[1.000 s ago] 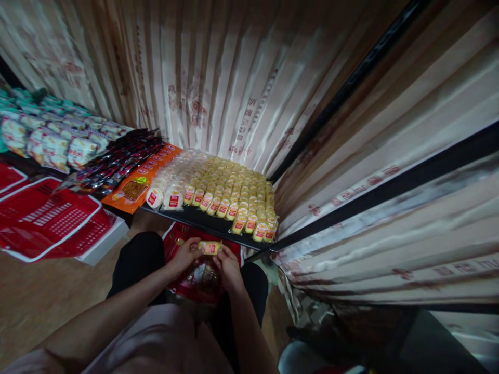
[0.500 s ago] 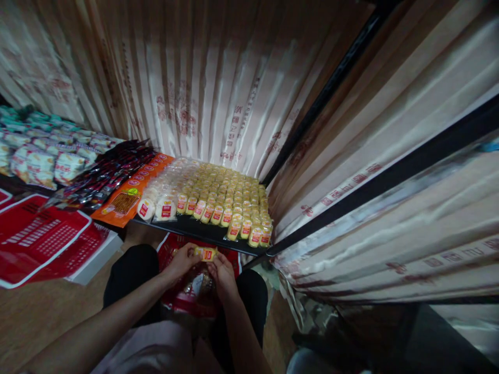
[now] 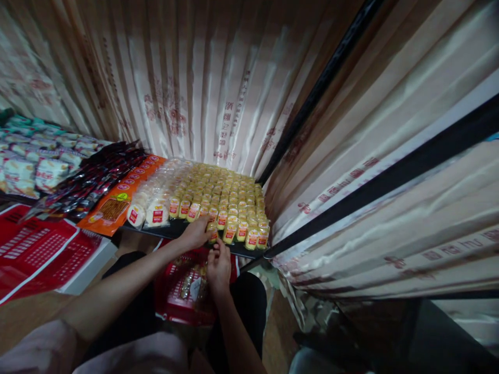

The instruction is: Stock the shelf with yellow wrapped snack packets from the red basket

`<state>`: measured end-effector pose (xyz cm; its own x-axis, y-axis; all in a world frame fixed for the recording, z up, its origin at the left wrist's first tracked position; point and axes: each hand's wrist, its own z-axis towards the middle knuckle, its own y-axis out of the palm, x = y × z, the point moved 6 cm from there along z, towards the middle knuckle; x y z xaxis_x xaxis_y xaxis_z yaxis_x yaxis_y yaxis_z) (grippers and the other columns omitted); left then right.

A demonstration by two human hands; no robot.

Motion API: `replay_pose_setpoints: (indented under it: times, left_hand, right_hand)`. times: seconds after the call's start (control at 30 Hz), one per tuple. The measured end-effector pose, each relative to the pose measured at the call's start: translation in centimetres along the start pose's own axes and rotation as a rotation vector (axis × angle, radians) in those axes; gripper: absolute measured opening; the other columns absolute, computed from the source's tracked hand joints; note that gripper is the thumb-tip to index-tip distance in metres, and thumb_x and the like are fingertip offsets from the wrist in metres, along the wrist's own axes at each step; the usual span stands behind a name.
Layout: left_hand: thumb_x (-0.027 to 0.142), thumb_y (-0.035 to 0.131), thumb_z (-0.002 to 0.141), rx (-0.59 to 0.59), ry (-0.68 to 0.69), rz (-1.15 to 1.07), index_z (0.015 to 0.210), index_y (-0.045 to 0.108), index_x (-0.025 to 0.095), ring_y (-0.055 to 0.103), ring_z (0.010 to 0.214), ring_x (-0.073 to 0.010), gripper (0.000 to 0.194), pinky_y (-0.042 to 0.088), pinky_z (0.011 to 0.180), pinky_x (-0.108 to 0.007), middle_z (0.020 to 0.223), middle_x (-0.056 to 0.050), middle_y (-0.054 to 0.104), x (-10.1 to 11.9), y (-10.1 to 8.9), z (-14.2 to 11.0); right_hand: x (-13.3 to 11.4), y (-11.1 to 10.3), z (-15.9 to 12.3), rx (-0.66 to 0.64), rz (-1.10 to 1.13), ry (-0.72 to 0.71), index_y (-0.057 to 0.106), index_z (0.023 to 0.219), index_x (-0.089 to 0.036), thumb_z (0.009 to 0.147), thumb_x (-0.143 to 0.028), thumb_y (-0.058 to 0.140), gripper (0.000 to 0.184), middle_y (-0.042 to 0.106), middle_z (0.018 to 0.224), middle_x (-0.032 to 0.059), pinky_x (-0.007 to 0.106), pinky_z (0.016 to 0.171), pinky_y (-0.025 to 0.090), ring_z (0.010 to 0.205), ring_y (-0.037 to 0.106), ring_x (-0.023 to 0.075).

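My left hand [image 3: 197, 233] reaches to the front edge of the black shelf [image 3: 181, 226], its fingers closed on a small yellow snack packet [image 3: 212, 236] with a red label. That packet stands at the front of the rows of matching yellow packets [image 3: 222, 193]. Just below it is my right hand [image 3: 219, 266], fingers loosely curled and a little apart, the tips close to the packet's lower edge; whether they touch it I cannot tell. Under my hands, between my knees, lies a red bag [image 3: 177, 288] with several shiny wrapped pieces showing.
White round packets [image 3: 158, 214], an orange snack bag [image 3: 111, 208], dark packets [image 3: 97, 176] and white bags [image 3: 50, 174] line the shelf leftward. Red printed packaging [image 3: 35, 249] lies at lower left. Pleated curtains [image 3: 187, 78] and a black pole [image 3: 319, 93] bound the back and right.
The yellow packet, held in both hands above the red bag before, has moved forward to the front row in my left hand. My right hand has loosened and stays just below it.
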<state>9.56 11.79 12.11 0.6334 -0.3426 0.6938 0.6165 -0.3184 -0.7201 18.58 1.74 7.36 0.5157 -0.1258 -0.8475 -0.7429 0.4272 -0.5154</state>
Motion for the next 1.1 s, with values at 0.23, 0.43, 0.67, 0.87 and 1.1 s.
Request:
replay_pose_setpoints:
  times: [0.23, 0.43, 0.67, 0.87, 1.1]
  left_hand:
    - [0.017, 0.049, 0.078, -0.078, 0.100, 0.135, 0.111, 0.055, 0.016, 0.056, 0.093, -0.0201, 0.033, 0.042, 0.082, -0.028, 0.097, -0.007, 0.060, 1.9, 1.0, 2.9]
    - [0.015, 0.047, 0.080, -0.031, 0.079, 0.123, 0.116, 0.055, 0.017, 0.055, 0.089, -0.0186, 0.038, 0.044, 0.080, -0.029, 0.100, -0.008, 0.052, 1.9, 1.4, 3.7]
    - [0.015, 0.053, 0.076, 0.173, 0.140, -0.025, 0.118, 0.046, 0.020, 0.052, 0.083, -0.0159, 0.043, 0.047, 0.077, -0.031, 0.099, -0.005, 0.047, 0.6, 1.6, 3.5]
    - [0.022, 0.052, 0.079, 0.305, 0.091, -0.163, 0.084, 0.047, 0.019, 0.049, 0.072, -0.0141, 0.008, 0.046, 0.069, -0.029, 0.081, 0.000, 0.047, -1.1, 2.3, 1.7]
    - [0.017, 0.047, 0.080, 0.251, 0.140, -0.143, 0.079, 0.045, 0.020, 0.048, 0.073, -0.0150, 0.004, 0.043, 0.067, -0.029, 0.078, 0.000, 0.047, -0.9, 3.6, 2.4]
  right_hand:
    - [-0.3, 0.2, 1.0, 0.024, 0.053, -0.130, 0.046, 0.126, -0.011, 0.084, -0.017, 0.032, 0.045, 0.050, 0.121, 0.0158, 0.031, 0.089, 0.046, 0.098, 0.058, 0.0173]
    - [0.7, 0.6, 1.9, 0.082, -0.048, -0.210, 0.047, 0.126, -0.010, 0.084, -0.017, 0.032, 0.045, 0.050, 0.123, 0.0172, 0.038, 0.096, 0.042, 0.108, 0.053, 0.0201]
    - [1.2, 1.1, 2.2, 0.144, -0.087, -0.273, 0.044, 0.130, -0.013, 0.084, -0.016, 0.032, 0.047, 0.048, 0.120, 0.0163, 0.039, 0.092, 0.046, 0.111, 0.051, 0.0206]
    - [1.4, 1.5, 2.3, 0.148, -0.141, -0.270, 0.046, 0.128, -0.007, 0.084, -0.016, 0.032, 0.047, 0.047, 0.117, 0.0189, 0.039, 0.090, 0.047, 0.110, 0.050, 0.0222]
    - [1.3, 1.5, 2.5, 0.138, -0.156, -0.308, 0.045, 0.128, -0.008, 0.083, -0.015, 0.032, 0.047, 0.047, 0.116, 0.0180, 0.037, 0.093, 0.045, 0.110, 0.049, 0.0209]
